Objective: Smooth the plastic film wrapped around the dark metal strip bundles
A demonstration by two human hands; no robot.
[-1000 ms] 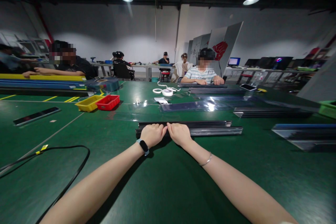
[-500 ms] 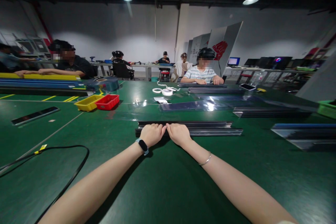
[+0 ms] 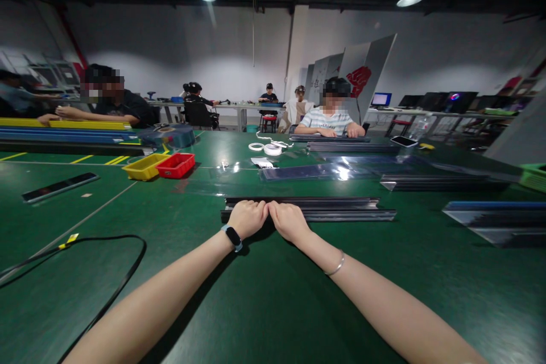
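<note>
A long black channel-shaped profile strip (image 3: 341, 215) lies crosswise on the green table in front of me. My left hand (image 3: 248, 218), with a watch on its wrist, is closed over the strip left of its middle. Right beside it my right hand (image 3: 290, 220), with a bangle on the wrist, is closed on the same strip. The two hands meet at their thumbs and fingertips. The fingers curl over the strip, and their tips are partly hidden.
Yellow bin (image 3: 145, 168) and red bin (image 3: 176, 165) stand left, near a dark flat bar (image 3: 60, 187) and a black cable (image 3: 128, 237). White tape rolls (image 3: 272, 149), clear strips (image 3: 298, 172) and more profiles (image 3: 443, 183) lie beyond and right. Co-workers sit across the table.
My right hand has shifted very slightly left along the strip, closer against my left hand. The co-worker at the left has raised a hand off the yellow profile.
</note>
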